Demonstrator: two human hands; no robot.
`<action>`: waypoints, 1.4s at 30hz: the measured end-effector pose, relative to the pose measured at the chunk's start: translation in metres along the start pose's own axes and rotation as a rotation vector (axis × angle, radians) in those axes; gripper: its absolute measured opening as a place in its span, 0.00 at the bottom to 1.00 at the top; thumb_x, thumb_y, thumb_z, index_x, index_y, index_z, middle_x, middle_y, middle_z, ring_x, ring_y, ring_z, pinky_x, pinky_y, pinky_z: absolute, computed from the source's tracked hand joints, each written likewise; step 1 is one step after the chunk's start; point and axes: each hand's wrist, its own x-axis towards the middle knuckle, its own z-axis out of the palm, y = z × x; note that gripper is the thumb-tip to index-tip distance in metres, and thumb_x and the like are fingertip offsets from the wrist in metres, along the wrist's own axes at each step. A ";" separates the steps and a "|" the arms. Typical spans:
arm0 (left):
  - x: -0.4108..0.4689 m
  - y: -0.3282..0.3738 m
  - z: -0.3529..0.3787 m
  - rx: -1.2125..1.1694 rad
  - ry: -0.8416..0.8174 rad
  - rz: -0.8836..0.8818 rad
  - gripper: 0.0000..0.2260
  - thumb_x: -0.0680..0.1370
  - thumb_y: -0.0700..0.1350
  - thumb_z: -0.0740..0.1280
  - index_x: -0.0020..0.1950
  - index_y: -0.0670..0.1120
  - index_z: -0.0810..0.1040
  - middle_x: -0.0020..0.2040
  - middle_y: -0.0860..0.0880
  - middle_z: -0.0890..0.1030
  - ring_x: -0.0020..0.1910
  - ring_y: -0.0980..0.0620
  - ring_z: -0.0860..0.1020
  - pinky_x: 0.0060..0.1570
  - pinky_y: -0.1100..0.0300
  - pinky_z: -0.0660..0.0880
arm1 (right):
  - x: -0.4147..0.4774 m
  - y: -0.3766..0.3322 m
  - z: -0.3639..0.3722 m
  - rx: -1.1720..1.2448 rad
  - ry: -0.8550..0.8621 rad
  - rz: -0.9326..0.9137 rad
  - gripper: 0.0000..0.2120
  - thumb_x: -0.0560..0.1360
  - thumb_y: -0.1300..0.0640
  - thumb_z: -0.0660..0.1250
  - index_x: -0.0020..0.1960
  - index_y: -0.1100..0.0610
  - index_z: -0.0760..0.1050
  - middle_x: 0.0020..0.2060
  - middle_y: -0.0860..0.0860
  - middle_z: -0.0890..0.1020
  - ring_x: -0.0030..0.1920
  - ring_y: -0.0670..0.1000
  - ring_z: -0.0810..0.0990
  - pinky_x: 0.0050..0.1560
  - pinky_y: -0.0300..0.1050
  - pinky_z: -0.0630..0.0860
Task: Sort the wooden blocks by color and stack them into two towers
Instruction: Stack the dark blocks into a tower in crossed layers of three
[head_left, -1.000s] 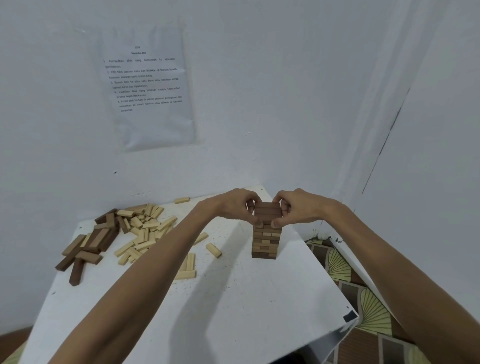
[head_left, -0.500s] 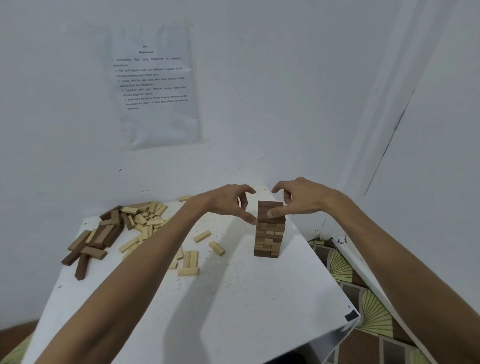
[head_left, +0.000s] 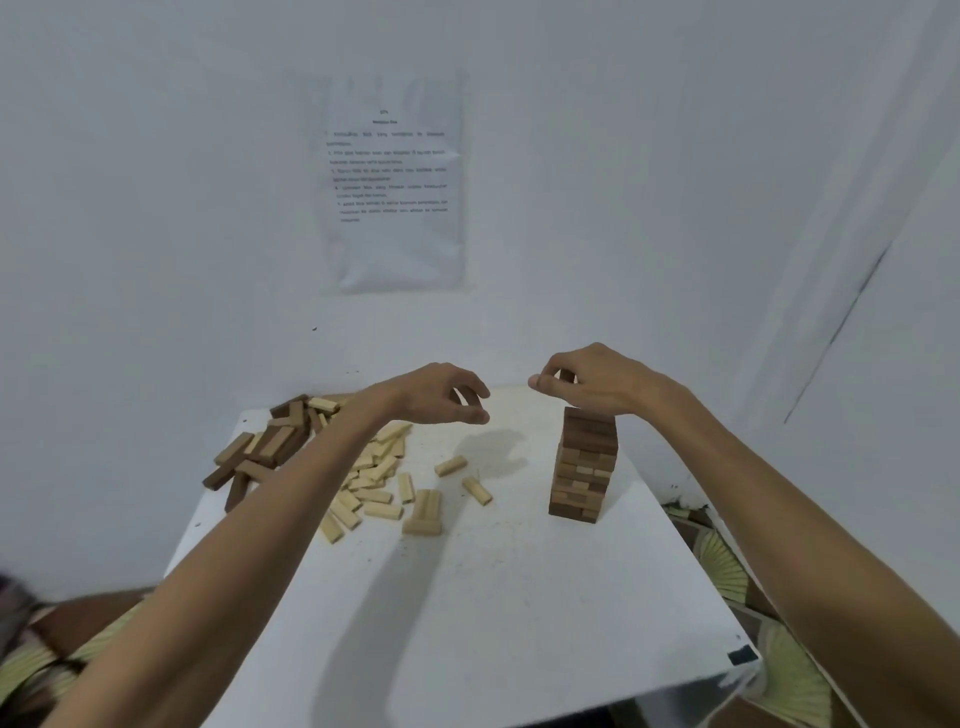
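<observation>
A tower (head_left: 584, 462) of wooden blocks stands on the right side of the white table (head_left: 467, 597); its top layers are dark brown, and light and dark blocks mix lower down. My right hand (head_left: 589, 382) hovers just above the tower top with fingers loosely curled, and I see no block in it. My left hand (head_left: 447, 395) hangs in the air left of the tower, fingers relaxed and holding nothing. Loose dark blocks (head_left: 260, 447) lie in a heap at the far left, with several light blocks (head_left: 374, 478) scattered beside them.
The table stands in a corner of white walls, with a printed sheet (head_left: 395, 176) taped above it. Patterned flooring (head_left: 727, 571) shows past the table's right edge. A small dark mark (head_left: 742, 657) sits at the near right corner.
Both hands have let go of the tower top and risen off it. My left hand has moved away to the left; the right one has lifted above the tower.
</observation>
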 end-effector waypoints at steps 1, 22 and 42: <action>-0.007 -0.005 -0.001 -0.011 0.012 -0.015 0.20 0.77 0.60 0.71 0.67 0.54 0.77 0.55 0.62 0.82 0.55 0.61 0.80 0.62 0.53 0.76 | 0.003 -0.006 0.003 0.001 -0.005 -0.020 0.27 0.79 0.29 0.55 0.63 0.47 0.78 0.51 0.46 0.79 0.45 0.44 0.77 0.45 0.45 0.71; -0.169 -0.165 -0.017 0.115 0.169 -0.552 0.14 0.79 0.55 0.69 0.60 0.51 0.82 0.54 0.50 0.84 0.55 0.49 0.80 0.58 0.51 0.76 | 0.109 -0.190 0.116 -0.034 -0.268 -0.507 0.22 0.81 0.42 0.65 0.71 0.52 0.74 0.68 0.49 0.76 0.67 0.51 0.74 0.57 0.44 0.70; -0.163 -0.246 0.028 0.110 0.343 -0.677 0.07 0.77 0.48 0.69 0.52 0.49 0.74 0.56 0.47 0.73 0.51 0.46 0.76 0.53 0.49 0.77 | 0.156 -0.271 0.229 -0.022 -0.284 -0.615 0.09 0.79 0.53 0.64 0.55 0.57 0.78 0.51 0.54 0.82 0.52 0.56 0.79 0.51 0.56 0.79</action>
